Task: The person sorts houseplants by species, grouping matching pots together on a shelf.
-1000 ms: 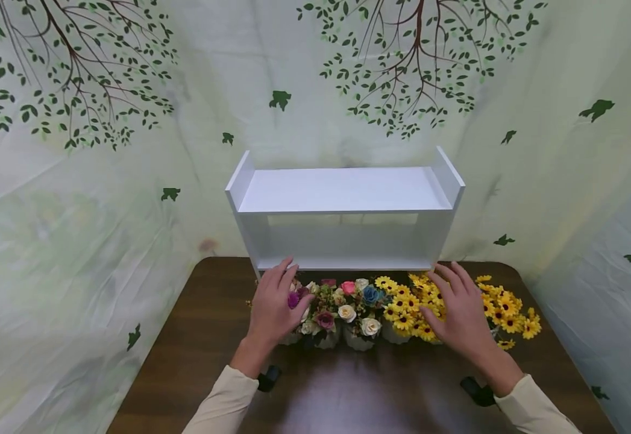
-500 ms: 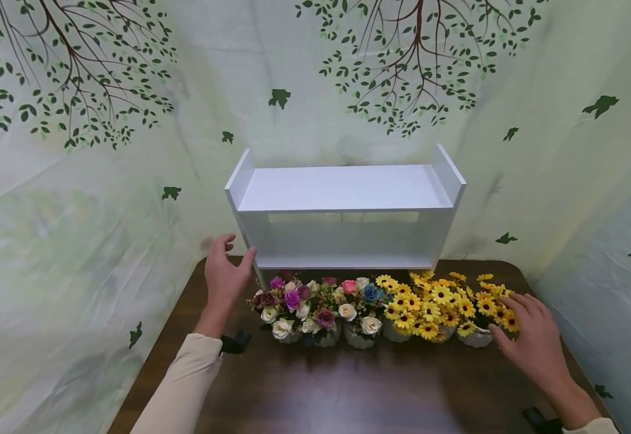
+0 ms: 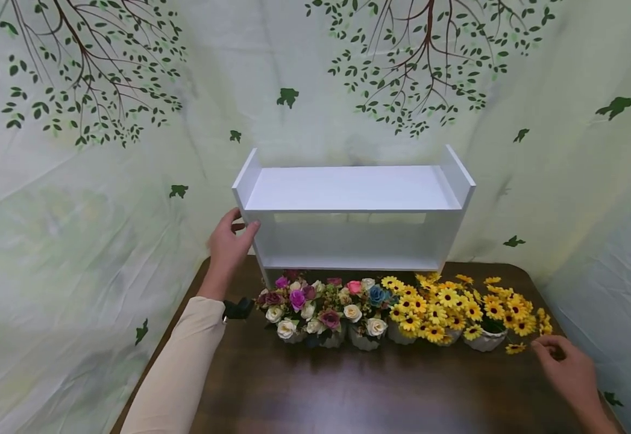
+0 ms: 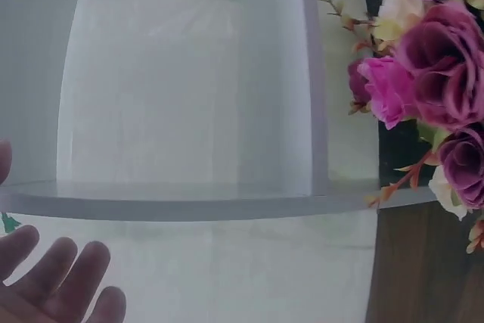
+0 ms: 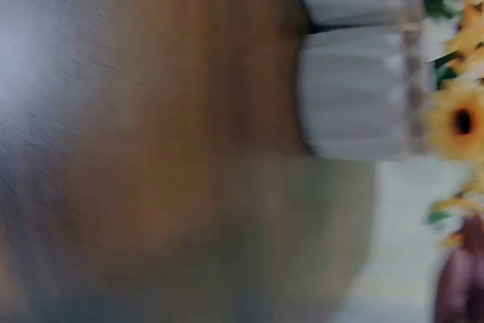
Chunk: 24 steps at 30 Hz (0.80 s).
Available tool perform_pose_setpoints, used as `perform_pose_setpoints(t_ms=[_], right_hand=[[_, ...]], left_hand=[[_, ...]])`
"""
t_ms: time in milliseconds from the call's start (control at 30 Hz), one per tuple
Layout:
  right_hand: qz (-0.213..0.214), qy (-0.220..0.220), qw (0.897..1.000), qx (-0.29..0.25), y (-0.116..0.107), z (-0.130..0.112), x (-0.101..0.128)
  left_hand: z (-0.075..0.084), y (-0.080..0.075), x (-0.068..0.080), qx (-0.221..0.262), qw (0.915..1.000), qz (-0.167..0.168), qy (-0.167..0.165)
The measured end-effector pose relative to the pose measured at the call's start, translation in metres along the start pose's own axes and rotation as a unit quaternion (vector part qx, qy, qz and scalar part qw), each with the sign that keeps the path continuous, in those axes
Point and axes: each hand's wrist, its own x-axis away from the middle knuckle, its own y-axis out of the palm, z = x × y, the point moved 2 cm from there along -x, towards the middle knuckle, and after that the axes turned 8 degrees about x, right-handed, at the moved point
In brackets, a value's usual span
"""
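Observation:
A white two-tier shelf (image 3: 350,190) stands at the back of the brown table (image 3: 348,386). My left hand (image 3: 230,241) is at its left side panel, thumb on the front edge and fingers along the outside. In the left wrist view the fingers (image 4: 57,277) lie fairly straight below the panel edge (image 4: 189,203), with a gap. My right hand (image 3: 567,364) hovers low at the table's right end, fingers loosely curled and holding nothing, just right of a loose yellow flower (image 3: 514,348).
A row of small white pots stands before the shelf: mixed roses (image 3: 320,310) on the left, yellow daisies (image 3: 456,307) on the right. The right wrist view is blurred and shows white pots (image 5: 363,92). A leaf-printed cloth backdrop (image 3: 76,181) surrounds the table.
Both hands left the flowers. The left hand went up and left to the shelf's side panel. The right hand swung out right and back toward the table's near right corner.

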Motion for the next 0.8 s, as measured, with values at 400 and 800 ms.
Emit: perform_pose_setpoints(t_ms=[400, 800], right_hand=[[-0.100, 0.194, 0.973, -0.072, 0.050, 0.038, -0.009], [-0.240, 0.096, 0.963, -0.078, 0.072, 0.025, -0.027]], left_hand=[[-0.002, 0.007, -0.014, 0.022, 0.9982, -0.037, -0.043], [-0.002, 0.015, -0.022, -0.067, 0.9967, -0.040, -0.024]])
